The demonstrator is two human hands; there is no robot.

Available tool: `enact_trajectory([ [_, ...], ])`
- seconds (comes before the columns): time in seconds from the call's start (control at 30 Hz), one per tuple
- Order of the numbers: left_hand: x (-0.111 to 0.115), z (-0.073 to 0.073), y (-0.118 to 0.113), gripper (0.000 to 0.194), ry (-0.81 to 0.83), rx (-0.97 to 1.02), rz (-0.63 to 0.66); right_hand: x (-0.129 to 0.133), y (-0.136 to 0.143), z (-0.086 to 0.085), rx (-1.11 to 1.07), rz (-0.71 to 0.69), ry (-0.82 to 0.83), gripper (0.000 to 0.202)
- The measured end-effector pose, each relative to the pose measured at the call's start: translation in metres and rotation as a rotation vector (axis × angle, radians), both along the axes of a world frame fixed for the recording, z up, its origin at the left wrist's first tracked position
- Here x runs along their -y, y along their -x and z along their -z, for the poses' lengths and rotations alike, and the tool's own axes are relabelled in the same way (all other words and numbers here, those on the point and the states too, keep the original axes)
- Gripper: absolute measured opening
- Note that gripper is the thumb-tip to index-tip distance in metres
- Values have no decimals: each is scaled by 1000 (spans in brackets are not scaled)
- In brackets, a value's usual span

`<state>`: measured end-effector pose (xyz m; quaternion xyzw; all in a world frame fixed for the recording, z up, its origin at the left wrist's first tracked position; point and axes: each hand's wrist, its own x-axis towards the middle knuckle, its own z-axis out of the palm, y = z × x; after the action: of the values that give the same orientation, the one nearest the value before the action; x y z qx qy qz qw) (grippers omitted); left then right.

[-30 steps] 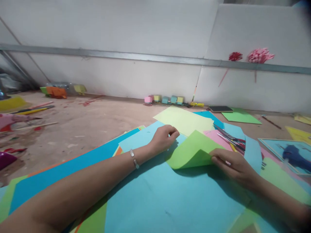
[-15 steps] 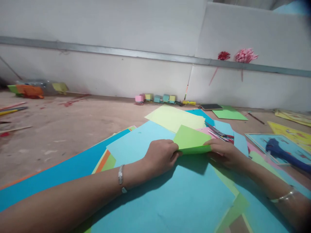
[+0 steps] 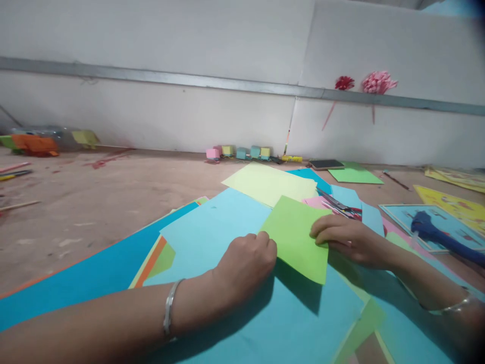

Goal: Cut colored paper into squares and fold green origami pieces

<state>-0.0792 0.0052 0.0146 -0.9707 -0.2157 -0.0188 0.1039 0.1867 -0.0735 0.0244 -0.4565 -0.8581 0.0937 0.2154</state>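
Observation:
A bright green paper square (image 3: 295, 235) is held between both hands, slightly raised and casting a shadow on the light blue sheet (image 3: 288, 323) below. My left hand (image 3: 246, 265) pinches its left corner with curled fingers. On the paper's right edge, my right hand (image 3: 343, 237) has its fingers on top and grips it. Scissors (image 3: 337, 205) lie just beyond my right hand, on pink and blue paper. A pale yellow sheet (image 3: 269, 183) is behind the green square.
Small paper cubes (image 3: 241, 152) line the wall's foot. A dark phone-like slab (image 3: 326, 165) rests by green paper. At the right lies a blue glue gun (image 3: 428, 227) on a picture card. Pencils and an orange paper shape (image 3: 36, 145) are at the left.
The green paper, folded up along its near edge before, now lies opened out flatter toward me. My left hand has moved slightly left and nearer; my right-hand fingers have shifted onto the paper's face.

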Motion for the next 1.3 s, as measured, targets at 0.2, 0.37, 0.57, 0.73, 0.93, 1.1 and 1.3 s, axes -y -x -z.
enact_trajectory([
  [0.2,2,-3,-3,16,37,-26,20,1,0,-1,-103,53,184,31],
  [0.37,32,10,10,27,-120,22,56,-7,6,13,-91,500,71,40],
  [0.57,57,14,30,25,-330,125,105,-12,9,22,-2,547,-20,35],
  [0.73,45,-1,26,32,-293,293,96,-9,8,19,-13,441,12,34],
  [0.93,28,-4,10,19,-102,61,193,-3,5,15,-159,389,31,26],
  [1.1,29,-15,7,21,-8,-118,59,-1,9,13,-225,284,74,25],
  [1.3,41,-4,18,18,-48,-154,67,-4,23,21,-38,434,4,38],
])
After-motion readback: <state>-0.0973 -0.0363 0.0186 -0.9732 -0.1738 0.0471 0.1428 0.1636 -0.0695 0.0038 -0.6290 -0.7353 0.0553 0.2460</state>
